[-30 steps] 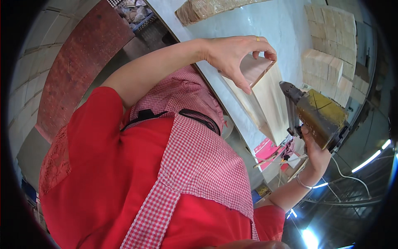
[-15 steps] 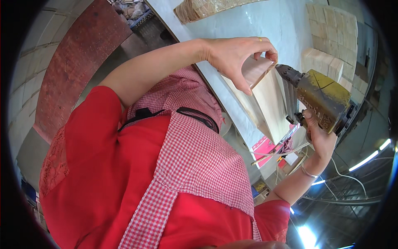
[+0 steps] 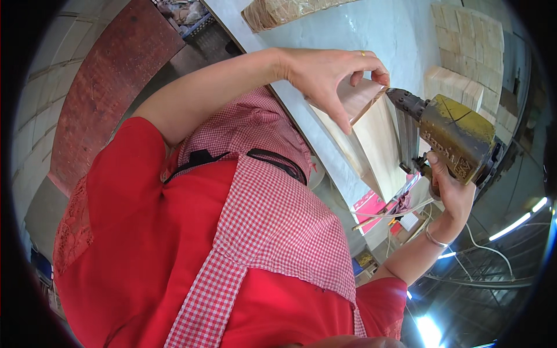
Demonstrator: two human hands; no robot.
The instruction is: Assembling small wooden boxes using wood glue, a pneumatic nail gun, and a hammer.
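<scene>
My left hand (image 3: 328, 75) is spread over the end of a pale wooden box (image 3: 377, 148), its fingers and thumb clasping a thin end board (image 3: 361, 95). My right hand (image 3: 455, 194) is wrapped round the handle of a yellow, worn nail gun (image 3: 455, 136). The gun's dark nose points at the edge of the end board, close to my left fingertips. Whether the nose touches the wood I cannot tell. The box lies on a light blue-grey worktable (image 3: 325, 40).
Stacked wooden pieces (image 3: 470, 46) stand at the table's far right, with a smaller stack (image 3: 455, 87) in front. A wrapped bundle (image 3: 278, 11) lies at the far edge. A pale hose (image 3: 493, 249) hangs at right. A reddish board (image 3: 110, 87) stands at left.
The nail gun's body has shifted slightly right and down, its nose staying at the board's edge. My left forearm has risen a little; its hold on the board is unchanged.
</scene>
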